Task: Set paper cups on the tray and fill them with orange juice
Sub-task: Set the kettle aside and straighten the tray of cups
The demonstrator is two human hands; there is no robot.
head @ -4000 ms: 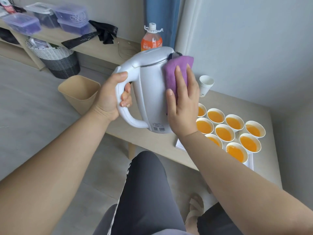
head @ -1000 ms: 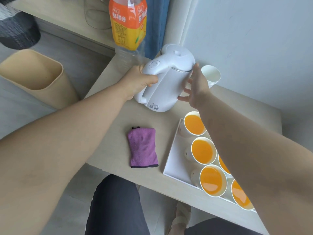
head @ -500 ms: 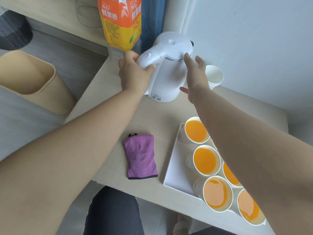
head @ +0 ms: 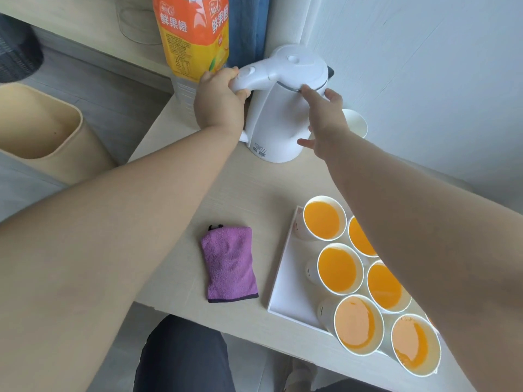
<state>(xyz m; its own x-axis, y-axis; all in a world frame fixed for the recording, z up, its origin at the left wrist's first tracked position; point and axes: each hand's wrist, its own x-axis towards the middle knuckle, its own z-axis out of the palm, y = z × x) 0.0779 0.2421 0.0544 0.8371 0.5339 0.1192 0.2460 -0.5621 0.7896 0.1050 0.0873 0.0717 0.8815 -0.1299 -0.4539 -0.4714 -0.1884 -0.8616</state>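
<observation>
Head view: left hand (head: 219,101) clamps the white plastic kettle's (head: 285,114) handle at upper centre, right hand (head: 325,120) spread open against its side, filled paper cups (head: 339,268) lower right.

A home room — kettle (head: 285,108), curtain (head: 246,26), waste bin (head: 42,128) beside a wooden table (head: 254,188).
</observation>
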